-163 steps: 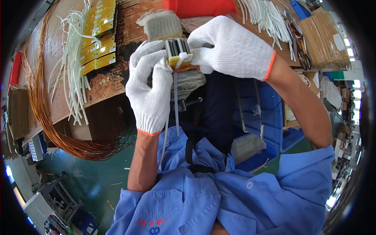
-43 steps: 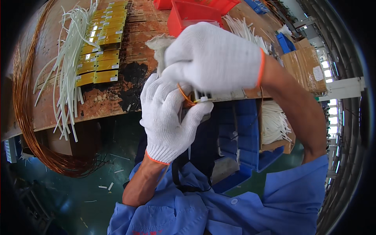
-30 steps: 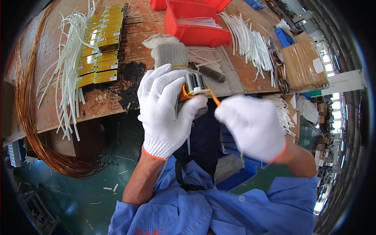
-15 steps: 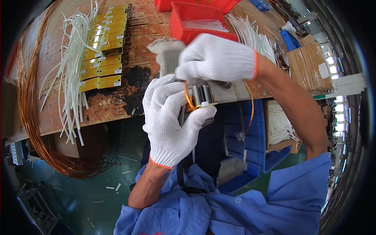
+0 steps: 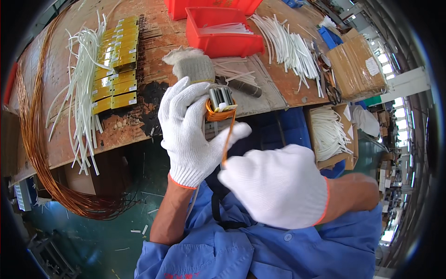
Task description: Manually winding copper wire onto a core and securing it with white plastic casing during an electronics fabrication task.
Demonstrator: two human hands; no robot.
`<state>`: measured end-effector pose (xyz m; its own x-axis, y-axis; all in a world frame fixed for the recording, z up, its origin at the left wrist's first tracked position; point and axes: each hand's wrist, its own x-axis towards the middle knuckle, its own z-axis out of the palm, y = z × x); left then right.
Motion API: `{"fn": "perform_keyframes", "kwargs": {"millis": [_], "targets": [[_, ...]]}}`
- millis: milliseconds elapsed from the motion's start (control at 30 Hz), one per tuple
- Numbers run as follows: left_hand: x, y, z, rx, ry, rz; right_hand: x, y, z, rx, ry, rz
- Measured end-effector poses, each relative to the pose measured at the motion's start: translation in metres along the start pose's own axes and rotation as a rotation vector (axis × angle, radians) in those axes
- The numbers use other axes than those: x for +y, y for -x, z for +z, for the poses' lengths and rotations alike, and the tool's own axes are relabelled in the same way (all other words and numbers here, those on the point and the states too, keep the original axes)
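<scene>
My left hand, in a white knit glove with an orange cuff, supports a small coil of copper wire. The coil wraps around grey metal cylinders with a white piece on top. The thumb points away to the right, off the windings. Closed in a fist, my gloved right hand grips the copper wire, which runs taut from the coil down toward me. The right fingertips are turned out of sight, and the hand is slightly blurred.
Yellow labelled plates and white tubes lie left on the bench beside a copper wire bundle. A red bin stands behind a grey cloth roll. Right are more tubes and a cardboard box.
My right hand has swung from above the coil down toward my body, drawing the wire with it. The left thumb has lifted off the coil, and the view has shifted slightly.
</scene>
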<state>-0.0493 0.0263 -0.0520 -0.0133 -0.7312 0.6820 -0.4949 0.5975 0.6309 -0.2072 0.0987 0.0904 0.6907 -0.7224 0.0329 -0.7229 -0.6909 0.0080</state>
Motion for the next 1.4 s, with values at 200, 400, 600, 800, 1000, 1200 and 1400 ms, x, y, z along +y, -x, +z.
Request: {"fn": "perform_keyframes", "kwargs": {"millis": [200,400,600,800,1000,1200,1400], "targets": [[0.010,0.015,0.008,-0.069,0.128,-0.203,0.050,-0.115,-0.009,0.013,0.189,-0.445],[-0.002,0.016,0.001,0.122,0.118,-0.314,0.128,-0.137,0.020,-0.361,-0.607,0.133],[-0.014,0.013,0.001,0.000,0.153,-0.080,0.065,0.008,0.044,0.170,-0.137,-0.008],[-0.022,0.026,0.017,0.116,0.241,-0.095,-0.002,-0.051,0.003,0.067,0.234,-0.094],[-0.001,0.025,0.008,0.102,0.151,-0.339,0.114,-0.158,0.034,-0.056,-0.241,-0.477],[-0.009,0.020,0.008,0.155,0.128,-0.171,0.098,-0.032,0.032,-0.145,-0.854,0.531],[-0.006,0.015,0.007,0.103,0.102,-0.023,-0.011,-0.008,0.004,-0.131,0.091,0.044]]}}
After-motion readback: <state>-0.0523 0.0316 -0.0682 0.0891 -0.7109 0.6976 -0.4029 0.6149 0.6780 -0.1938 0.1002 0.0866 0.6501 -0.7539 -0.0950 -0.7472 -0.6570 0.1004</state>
